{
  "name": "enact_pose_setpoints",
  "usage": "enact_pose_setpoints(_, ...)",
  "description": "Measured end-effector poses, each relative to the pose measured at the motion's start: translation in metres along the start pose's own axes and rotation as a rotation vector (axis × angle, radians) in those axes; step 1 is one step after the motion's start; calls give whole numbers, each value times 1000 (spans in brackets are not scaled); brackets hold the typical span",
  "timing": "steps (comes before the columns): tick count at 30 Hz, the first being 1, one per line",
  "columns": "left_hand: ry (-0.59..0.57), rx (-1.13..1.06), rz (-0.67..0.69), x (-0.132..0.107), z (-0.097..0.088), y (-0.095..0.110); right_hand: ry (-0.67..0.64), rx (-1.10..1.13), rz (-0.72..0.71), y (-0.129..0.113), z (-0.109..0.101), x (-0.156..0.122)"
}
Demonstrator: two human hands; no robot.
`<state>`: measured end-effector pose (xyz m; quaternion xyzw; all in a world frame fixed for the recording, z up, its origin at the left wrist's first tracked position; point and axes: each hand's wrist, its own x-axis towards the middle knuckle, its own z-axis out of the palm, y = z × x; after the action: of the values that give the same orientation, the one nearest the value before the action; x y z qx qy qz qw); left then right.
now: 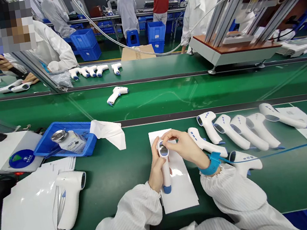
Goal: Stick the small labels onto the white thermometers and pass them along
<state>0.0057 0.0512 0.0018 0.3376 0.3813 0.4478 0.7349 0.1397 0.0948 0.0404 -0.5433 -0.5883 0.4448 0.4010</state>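
Observation:
A white handheld infrared thermometer with a blue end cap stands in my left hand, its small display facing me. My left fingers and thumb wrap round its head and upper handle. At the display's edge, the thumb and forefinger of my right hand are pinched together; whatever lies between them is too small to make out. A blue wrist strap circles my right wrist. Beneath my hands lies white paper. Close to my right hand is another thermometer, with several more lying beyond it.
On the left are a large thermometer, a paper stack and a blue tray holding a metal-topped bottle. One thermometer lies on the green belt. A blue cord runs right from my wrist. People work across the line.

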Motion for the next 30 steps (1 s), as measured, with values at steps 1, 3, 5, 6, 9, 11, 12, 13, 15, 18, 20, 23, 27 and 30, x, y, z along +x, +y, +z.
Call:
enact_pose_setpoints(1, 8, 12, -8, 0, 1, 1, -2, -1, -3, 1, 0, 0)
enact_pose_setpoints(3, 38, 46, -41, 0, 4, 4, -4, -4, -8, 2, 0, 0)
enact_pose_setpoints(5, 71, 80, -79, 1, 6, 8, -5, -7, -8, 2, 0, 1)
enact_pose_setpoints(6, 81, 90, -88, 1, 7, 9, -5, -8, -7, 2, 0, 1)
enact_pose_setpoints(9, 82, 105, -90, 1, 8, 11, -9, -12, -7, 1, -1, 1)
enact_pose_setpoints(11, 78, 108, -90, 1, 8, 11, -15, -10, -11, 1, -1, 1)
enact_pose_setpoints(12, 78, 110, -93, 1, 8, 11, -17, -7, -13, 0, -1, 2)
enact_pose_setpoints(13, 80, 113, -94, 1, 8, 11, -21, 0, -16, 0, -2, 2)
enact_pose_setpoints(15, 83, 117, -94, 1, 8, 11, -29, 15, -31, -2, -2, 1)
enact_pose_setpoints(18, 80, 83, -86, 1, 6, 9, -30, 10, -106, -7, -2, -4)
enact_pose_setpoints(20, 51, 23, -69, 0, 3, 7, -5, -16, -161, -12, -3, -10)
enact_pose_setpoints(23, -9, -51, -60, 1, -2, 5, -89, 33, -82, -15, -4, -21)
enact_pose_setpoints(27, -13, -134, -65, 1, -4, 7, -393, 172, 162, -15, -6, -30)
enact_pose_setpoints(30, -4, -157, -75, 1, -3, 8, -231, -7, 2, -11, -4, -28)
